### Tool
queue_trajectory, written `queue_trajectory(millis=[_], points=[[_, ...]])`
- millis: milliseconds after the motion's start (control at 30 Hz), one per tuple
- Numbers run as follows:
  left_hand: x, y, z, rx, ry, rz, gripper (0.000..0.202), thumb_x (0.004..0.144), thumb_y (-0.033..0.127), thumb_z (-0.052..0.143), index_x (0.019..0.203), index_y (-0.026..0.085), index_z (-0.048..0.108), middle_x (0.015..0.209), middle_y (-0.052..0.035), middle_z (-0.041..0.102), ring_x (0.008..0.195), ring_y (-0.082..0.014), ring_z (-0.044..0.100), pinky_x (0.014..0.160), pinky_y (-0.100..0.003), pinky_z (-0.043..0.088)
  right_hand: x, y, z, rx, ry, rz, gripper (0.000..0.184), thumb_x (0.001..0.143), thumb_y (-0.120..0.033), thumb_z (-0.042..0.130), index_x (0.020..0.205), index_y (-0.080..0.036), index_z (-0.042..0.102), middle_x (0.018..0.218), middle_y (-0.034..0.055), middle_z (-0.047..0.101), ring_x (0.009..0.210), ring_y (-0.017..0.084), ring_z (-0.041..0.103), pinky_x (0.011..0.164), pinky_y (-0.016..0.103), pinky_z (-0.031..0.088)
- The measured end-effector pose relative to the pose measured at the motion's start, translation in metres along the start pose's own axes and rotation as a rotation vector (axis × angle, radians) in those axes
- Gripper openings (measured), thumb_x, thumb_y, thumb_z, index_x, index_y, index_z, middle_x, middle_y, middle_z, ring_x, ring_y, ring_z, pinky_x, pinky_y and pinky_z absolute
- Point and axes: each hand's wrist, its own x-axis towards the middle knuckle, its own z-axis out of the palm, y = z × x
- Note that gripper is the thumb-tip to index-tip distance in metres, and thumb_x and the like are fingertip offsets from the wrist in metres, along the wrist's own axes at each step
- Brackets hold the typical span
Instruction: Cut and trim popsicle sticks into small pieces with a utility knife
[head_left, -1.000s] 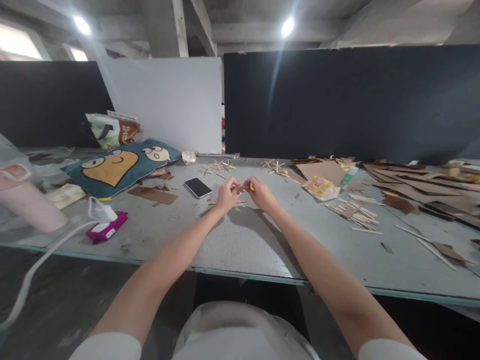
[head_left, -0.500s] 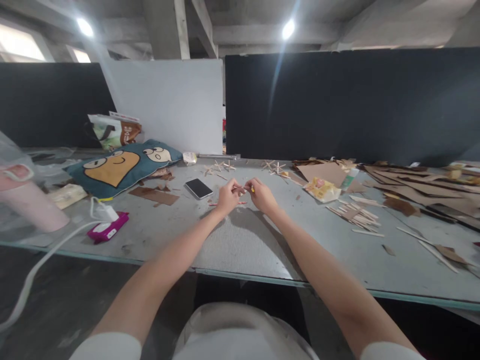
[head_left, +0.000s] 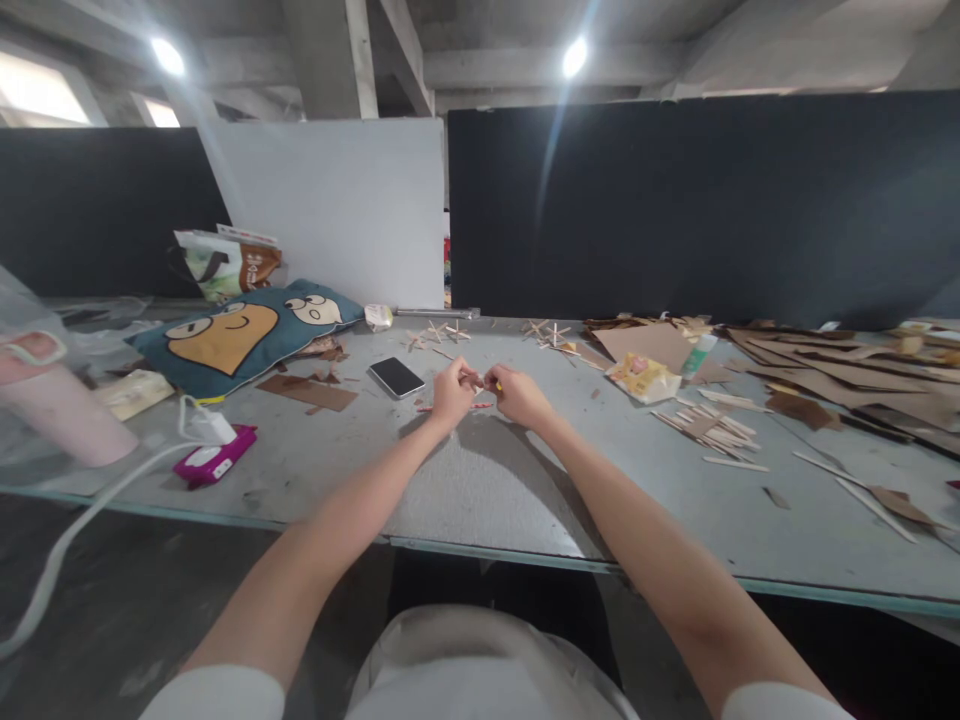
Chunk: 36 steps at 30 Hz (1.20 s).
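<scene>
My left hand (head_left: pixel 452 393) is closed, its fingertips pinching a small brown piece (head_left: pixel 478 382) whose kind I cannot make out. Close beside it, my right hand (head_left: pixel 521 396) is closed too, with a bit of a small yellow object (head_left: pixel 499 385) showing at the fingertips. Both hands are just above the grey table, fingertips nearly meeting. Beneath them lies a thin red-and-white stick (head_left: pixel 484 405), partly hidden by the left hand. To the left of my hands rests a phone (head_left: pixel 397 377) with a dark screen.
Star-shaped stick pieces (head_left: pixel 555 334) lie beyond my hands. Rightward are a yellow packet (head_left: pixel 642 378), a glue tube (head_left: pixel 699 355), a pile of wooden sticks (head_left: pixel 712 428) and cardboard sheets (head_left: pixel 817 370). Leftward are a cushion (head_left: pixel 225 338), a purple power strip (head_left: pixel 217 457) and a pink bottle (head_left: pixel 71 415).
The fingertips have shifted slightly, and my right hand has edged a little closer to the left. The things on the table have stayed where they were.
</scene>
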Motion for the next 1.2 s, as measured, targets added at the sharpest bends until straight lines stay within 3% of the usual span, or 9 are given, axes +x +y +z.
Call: queue_trajectory(millis=[167,300,467,767,867,1000,1200], points=[[0.017,-0.01,-0.012,-0.053,0.184,-0.086,0.021,0.088,0.013,0.063,0.075,0.024,0.051,0.061,0.0027,0.067,0.056,-0.0157,0.065,0.062,-0.025,0.046,-0.003,-0.016,0.0,-0.016,-0.058,-0.014,0.031,0.084,0.001,0.056,0.101,-0.02,0.071,0.107,0.0084,0.078,0.086,0.021,0.069,0.069,0.026,0.041],[0.022,-0.013,-0.017,-0.097,0.232,-0.122,0.017,0.09,0.019,0.068,0.08,0.024,0.055,0.061,0.0034,0.066,0.051,-0.0149,0.063,0.059,-0.024,0.044,-0.003,-0.019,-0.003,-0.029,-0.068,-0.013,0.024,0.094,-0.005,0.056,0.104,-0.02,0.071,0.114,0.0095,0.077,0.089,0.021,0.07,0.071,0.027,0.042],[0.019,-0.01,-0.013,-0.14,0.178,-0.114,0.005,0.088,0.017,0.067,0.088,0.022,0.065,0.066,0.0011,0.072,0.051,-0.0152,0.063,0.058,-0.025,0.047,-0.003,-0.017,-0.006,-0.04,-0.063,-0.012,0.02,0.105,-0.015,0.053,0.107,-0.021,0.072,0.117,0.0101,0.075,0.093,0.021,0.071,0.074,0.027,0.044],[0.015,-0.006,-0.009,-0.207,0.08,-0.061,0.005,0.09,0.023,0.071,0.087,0.019,0.069,0.075,-0.0051,0.079,0.058,-0.0156,0.067,0.062,-0.026,0.053,-0.003,-0.014,0.001,-0.048,0.006,0.027,0.019,0.106,-0.022,0.055,0.104,-0.022,0.074,0.112,0.0094,0.075,0.089,0.021,0.071,0.073,0.027,0.045],[0.015,-0.004,-0.008,-0.23,0.059,-0.046,0.008,0.09,0.024,0.073,0.087,0.019,0.068,0.075,-0.0062,0.08,0.062,-0.0168,0.07,0.065,-0.027,0.054,-0.002,-0.011,0.001,-0.041,0.095,0.082,0.025,0.109,-0.029,0.05,0.122,-0.02,0.069,0.114,0.0122,0.074,0.095,0.025,0.072,0.074,0.029,0.048],[0.013,-0.002,-0.005,-0.256,0.026,-0.027,0.013,0.09,0.026,0.076,0.086,0.019,0.065,0.073,-0.006,0.079,0.063,-0.017,0.071,0.068,-0.028,0.055,-0.001,-0.006,-0.005,-0.028,0.227,0.145,0.044,0.112,-0.036,0.041,0.149,-0.014,0.051,0.117,0.0166,0.073,0.1,0.028,0.072,0.077,0.032,0.051],[0.009,0.003,-0.002,-0.287,-0.014,-0.01,0.017,0.089,0.029,0.076,0.083,0.02,0.063,0.07,-0.0037,0.077,0.061,-0.0151,0.067,0.067,-0.027,0.054,-0.001,-0.002,-0.005,-0.045,0.263,0.081,0.03,0.11,-0.035,0.047,0.127,-0.021,0.068,0.118,0.0148,0.076,0.1,0.027,0.073,0.078,0.031,0.051]])
